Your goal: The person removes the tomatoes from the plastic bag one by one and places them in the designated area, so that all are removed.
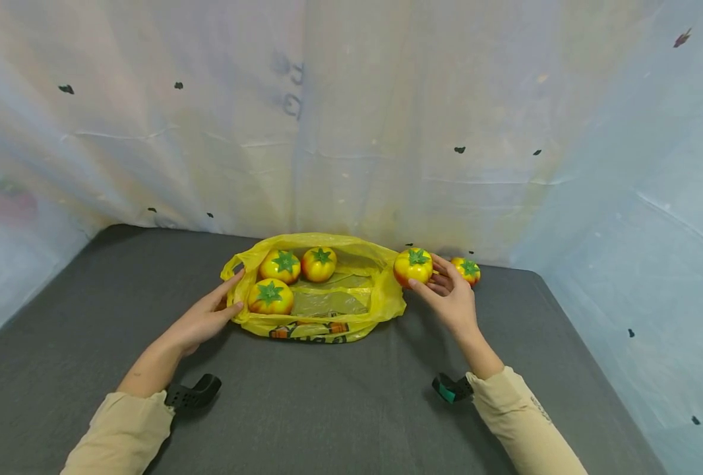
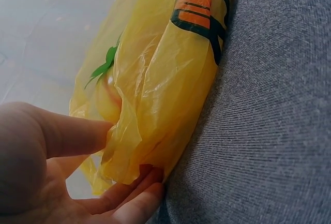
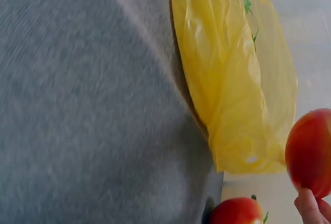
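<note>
A yellow plastic bag [image 1: 387,307] lies with its mouth spread wide, and three yellow-red tomatoes [image 1: 271,296] with green star-shaped tops sit in its left half. My left hand [image 1: 212,316] grips the bag's left end; in the left wrist view the thumb [image 2: 77,136] is at the rim and the other fingers reach behind the crumpled film. At the bag's right rim, my right hand [image 1: 451,300] holds another tomato [image 1: 413,266] up between thumb and fingers. The right wrist view shows the red underside of this held tomato [image 3: 310,151].
One more tomato [image 1: 467,270] sits behind my right hand, near the table's back edge. Dark grey cloth covers the table [image 1: 328,409]. Pale sheeting [image 1: 351,132] with small dark marks rises behind it and at both sides.
</note>
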Demonstrator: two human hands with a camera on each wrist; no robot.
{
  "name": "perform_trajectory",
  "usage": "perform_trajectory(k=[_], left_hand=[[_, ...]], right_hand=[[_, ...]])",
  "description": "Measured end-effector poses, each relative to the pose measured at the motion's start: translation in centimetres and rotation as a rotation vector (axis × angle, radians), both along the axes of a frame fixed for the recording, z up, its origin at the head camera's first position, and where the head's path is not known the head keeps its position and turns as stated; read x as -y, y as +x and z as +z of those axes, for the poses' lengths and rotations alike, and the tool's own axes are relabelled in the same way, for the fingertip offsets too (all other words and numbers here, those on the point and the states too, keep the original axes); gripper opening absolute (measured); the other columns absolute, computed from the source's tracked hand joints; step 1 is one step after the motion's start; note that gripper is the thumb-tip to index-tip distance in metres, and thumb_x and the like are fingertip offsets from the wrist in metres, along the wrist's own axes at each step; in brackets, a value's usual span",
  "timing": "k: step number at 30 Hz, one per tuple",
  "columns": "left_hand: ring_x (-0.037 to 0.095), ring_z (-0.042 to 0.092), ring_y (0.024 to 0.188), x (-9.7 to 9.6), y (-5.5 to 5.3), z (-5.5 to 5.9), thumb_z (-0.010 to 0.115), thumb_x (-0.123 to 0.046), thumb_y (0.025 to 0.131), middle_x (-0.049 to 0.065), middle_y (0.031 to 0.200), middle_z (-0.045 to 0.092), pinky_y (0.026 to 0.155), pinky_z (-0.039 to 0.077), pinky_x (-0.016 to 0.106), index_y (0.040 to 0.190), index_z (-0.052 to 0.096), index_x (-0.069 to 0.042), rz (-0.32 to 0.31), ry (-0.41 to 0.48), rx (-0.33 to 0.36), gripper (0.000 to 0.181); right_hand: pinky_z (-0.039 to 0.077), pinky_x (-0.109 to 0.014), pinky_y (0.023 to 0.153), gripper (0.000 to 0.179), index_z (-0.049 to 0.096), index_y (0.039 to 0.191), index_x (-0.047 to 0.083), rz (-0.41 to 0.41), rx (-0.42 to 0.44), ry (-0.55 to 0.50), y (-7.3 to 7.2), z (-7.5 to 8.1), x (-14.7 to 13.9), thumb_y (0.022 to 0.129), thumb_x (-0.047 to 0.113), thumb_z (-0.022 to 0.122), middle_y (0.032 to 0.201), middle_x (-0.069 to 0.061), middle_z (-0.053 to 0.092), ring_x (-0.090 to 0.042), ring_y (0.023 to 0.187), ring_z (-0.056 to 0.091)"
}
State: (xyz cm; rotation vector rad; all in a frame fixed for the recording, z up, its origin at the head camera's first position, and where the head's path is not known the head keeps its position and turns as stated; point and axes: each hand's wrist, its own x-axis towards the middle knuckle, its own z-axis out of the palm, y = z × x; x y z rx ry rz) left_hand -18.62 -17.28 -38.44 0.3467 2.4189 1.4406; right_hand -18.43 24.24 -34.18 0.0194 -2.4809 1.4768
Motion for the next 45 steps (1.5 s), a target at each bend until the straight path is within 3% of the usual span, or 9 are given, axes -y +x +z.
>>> perform_trajectory(k=[8,12,17,28,45], left_hand=[[0.052,0.001,0.142,-0.3,0.2,0.0,0.044,-0.023,0.103,0.028,0.158,0.001,0.107,0.011,0.070,0.156,0.003,-0.017,-0.004,-0.016,-0.020,0.067],[0.052,0.001,0.142,-0.4,0.1,0.0,0.044,-0.023,0.103,0.029,0.157,0.001,0.107,0.011,0.070,0.156,0.004,-0.018,-0.001,-0.025,-0.025,0.067],[0.052,0.001,0.142,-0.3,0.0,0.0,0.044,-0.023,0.103,0.028,0.158,0.001,0.107,0.010,0.070,0.156,0.004,-0.018,0.008,-0.033,-0.031,0.067],[0.052,0.002,0.141,-0.2,0.1,0.0,0.044,-0.021,0.103,0.030,0.157,0.002,0.107,0.009,0.070,0.156,0.005,-0.017,0.001,-0.033,-0.032,0.066],[0.052,0.001,0.141,-0.2,0.2,-0.2,0.044,-0.024,0.103,0.029,0.157,0.001,0.107,0.010,0.071,0.156,0.004,-0.019,0.002,-0.036,-0.039,0.067]], right_hand=[[0.047,-0.009,0.084,0.068,0.043,0.144,0.010,-0.030,-0.032,0.017,0.3,0.0,-1.8,0.085,0.024,0.074,0.138,-0.014,0.050,-0.028,0.118,0.057],[0.045,-0.005,0.081,0.069,0.043,0.144,0.011,-0.078,-0.052,0.033,0.5,0.1,-2.9,0.085,0.024,0.075,0.140,-0.014,0.049,-0.029,0.117,0.058],[0.046,-0.008,0.085,0.068,0.043,0.145,0.012,-0.122,-0.051,0.044,0.3,0.0,-4.1,0.085,0.024,0.074,0.142,-0.016,0.047,-0.030,0.118,0.058],[0.043,-0.002,0.079,0.066,0.046,0.143,0.013,-0.201,-0.087,0.033,0.0,0.0,-5.5,0.084,0.025,0.075,0.139,-0.015,0.051,-0.029,0.117,0.058],[0.048,-0.013,0.087,0.066,0.047,0.142,0.017,-0.386,-0.131,0.004,-1.0,-0.7,-7.9,0.084,0.036,0.074,0.138,-0.007,0.053,-0.025,0.117,0.059]])
